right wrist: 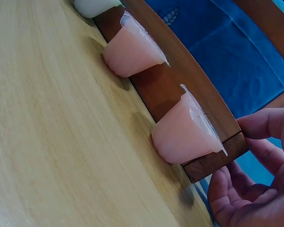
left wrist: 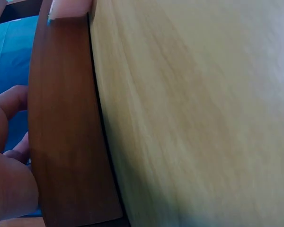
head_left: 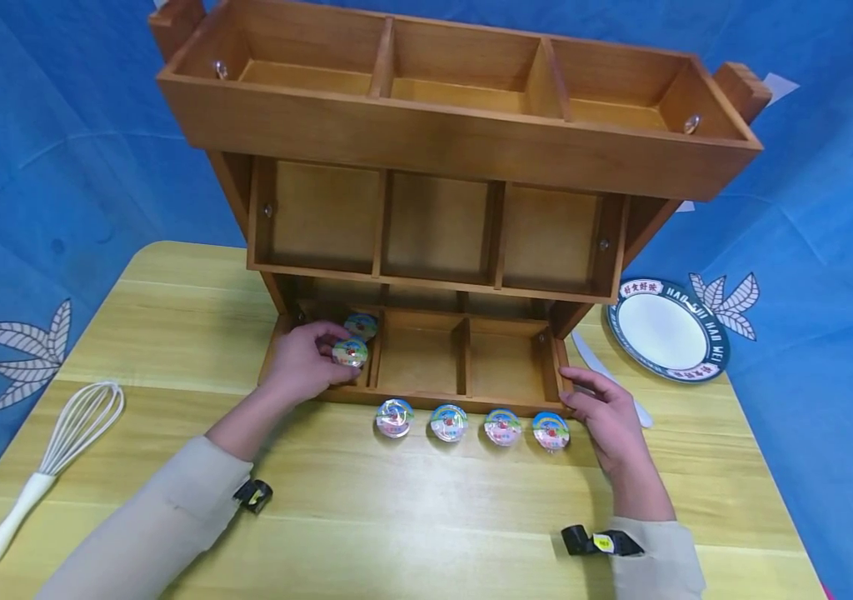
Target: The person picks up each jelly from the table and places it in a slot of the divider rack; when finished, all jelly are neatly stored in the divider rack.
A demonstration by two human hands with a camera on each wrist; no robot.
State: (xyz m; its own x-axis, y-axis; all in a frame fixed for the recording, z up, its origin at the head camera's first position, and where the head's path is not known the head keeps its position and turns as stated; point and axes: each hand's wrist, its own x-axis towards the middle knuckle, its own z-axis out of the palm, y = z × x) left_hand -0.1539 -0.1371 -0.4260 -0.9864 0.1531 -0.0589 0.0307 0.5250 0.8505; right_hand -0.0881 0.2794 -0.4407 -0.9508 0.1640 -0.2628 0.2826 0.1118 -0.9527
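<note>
Left grip (head_left: 305, 358) pinching jelly cup (head_left: 350, 353) over left section of bottom tray (head_left: 426, 401), can't tell how high. Second cup (head_left: 361, 325) just past it, same section. Right grip (head_left: 608, 417) pinching tray's right front corner. Four more cups (head_left: 448, 423) lined up on table (head_left: 404, 517) between grips. Whisk (head_left: 82, 429) well left of left grip. Knife (head_left: 643, 414) just beyond right grip, plate (head_left: 662, 331) further out.

Free passage over the near tabletop (head_left: 411, 517), but four cups (head_left: 448, 423) before the bottom tray (head_left: 426, 402), the middle tray (head_left: 434, 285) above.
</note>
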